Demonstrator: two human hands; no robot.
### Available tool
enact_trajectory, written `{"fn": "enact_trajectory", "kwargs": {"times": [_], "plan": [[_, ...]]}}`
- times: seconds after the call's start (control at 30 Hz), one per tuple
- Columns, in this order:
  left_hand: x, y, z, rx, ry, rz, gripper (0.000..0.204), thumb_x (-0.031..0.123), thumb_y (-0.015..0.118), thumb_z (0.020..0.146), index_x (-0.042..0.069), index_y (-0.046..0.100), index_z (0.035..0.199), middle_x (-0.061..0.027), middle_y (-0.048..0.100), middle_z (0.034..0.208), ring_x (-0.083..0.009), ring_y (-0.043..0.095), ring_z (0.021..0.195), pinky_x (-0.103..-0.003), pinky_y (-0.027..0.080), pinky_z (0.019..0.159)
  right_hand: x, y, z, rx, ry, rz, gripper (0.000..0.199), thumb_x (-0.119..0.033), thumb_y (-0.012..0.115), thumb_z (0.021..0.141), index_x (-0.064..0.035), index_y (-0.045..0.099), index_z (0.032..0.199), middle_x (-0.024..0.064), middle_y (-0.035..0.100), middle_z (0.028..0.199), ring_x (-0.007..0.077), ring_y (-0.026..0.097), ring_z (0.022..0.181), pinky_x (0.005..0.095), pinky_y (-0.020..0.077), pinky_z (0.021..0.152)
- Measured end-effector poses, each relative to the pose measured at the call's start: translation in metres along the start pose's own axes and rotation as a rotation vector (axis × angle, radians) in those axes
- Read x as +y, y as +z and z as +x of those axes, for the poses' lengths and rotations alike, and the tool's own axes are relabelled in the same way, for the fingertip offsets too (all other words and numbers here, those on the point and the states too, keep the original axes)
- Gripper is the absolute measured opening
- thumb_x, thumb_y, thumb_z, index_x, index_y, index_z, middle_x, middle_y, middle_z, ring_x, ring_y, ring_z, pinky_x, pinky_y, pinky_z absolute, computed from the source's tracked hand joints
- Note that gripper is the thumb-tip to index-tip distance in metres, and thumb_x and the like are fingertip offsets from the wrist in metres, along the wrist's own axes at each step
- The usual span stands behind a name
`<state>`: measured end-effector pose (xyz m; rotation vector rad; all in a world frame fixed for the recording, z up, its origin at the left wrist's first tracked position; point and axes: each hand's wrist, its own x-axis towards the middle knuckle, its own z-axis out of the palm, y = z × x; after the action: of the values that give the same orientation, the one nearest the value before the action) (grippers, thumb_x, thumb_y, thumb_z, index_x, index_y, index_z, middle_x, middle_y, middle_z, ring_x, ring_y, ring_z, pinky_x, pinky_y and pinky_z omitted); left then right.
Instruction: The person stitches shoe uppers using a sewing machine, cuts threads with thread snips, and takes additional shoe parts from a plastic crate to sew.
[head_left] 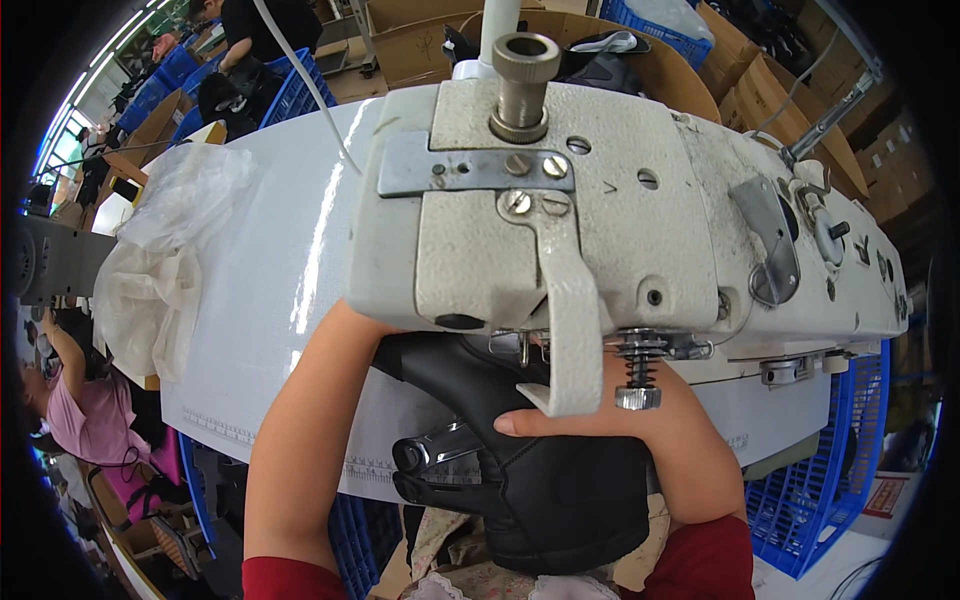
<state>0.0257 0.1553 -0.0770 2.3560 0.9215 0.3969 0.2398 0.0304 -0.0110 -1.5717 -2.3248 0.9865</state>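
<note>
A black padded, leather-like piece (575, 490), resembling a boot upper, lies under the head of a white sewing machine (470, 260). Two short straps (435, 490) stick out on its left, one with a shiny grey fitting (440, 447). My right hand (635, 412) grips the piece from the right, thumb stretched across its upper face; the other fingers are out of sight behind the machine. My left hand (377, 322) reaches in behind the machine head at the piece's far end, and its fingers are hidden. The needle area is mostly covered.
A curved presser lever (570, 340) hangs in front of my right hand. Crumpled clear plastic (150, 270) lies on the left of the white table (260, 240). A blue crate (820, 480) stands at the right. Other people (95, 410) work at the left and far left.
</note>
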Motion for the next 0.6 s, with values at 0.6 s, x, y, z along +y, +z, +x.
{"fn": "enact_trajectory", "kwargs": {"times": [0.6], "plan": [[0.016, -0.004, -0.011, 0.089, 0.068, -0.175, 0.05, 0.025, 0.073, 0.077, 0.009, 0.058, 0.122, -0.0109, 0.06, 0.118, -0.0277, 0.057, 0.11, -0.038, 0.043, 0.098, 0.016, 0.011, 0.009, -0.03, -0.001, 0.177, 0.083, -0.056, 0.075, 0.066, -0.0057, 0.053, 0.128, 0.0201, 0.062, 0.116, 0.0325, 0.06, 0.108, 0.0378, 0.0477, 0.092]]}}
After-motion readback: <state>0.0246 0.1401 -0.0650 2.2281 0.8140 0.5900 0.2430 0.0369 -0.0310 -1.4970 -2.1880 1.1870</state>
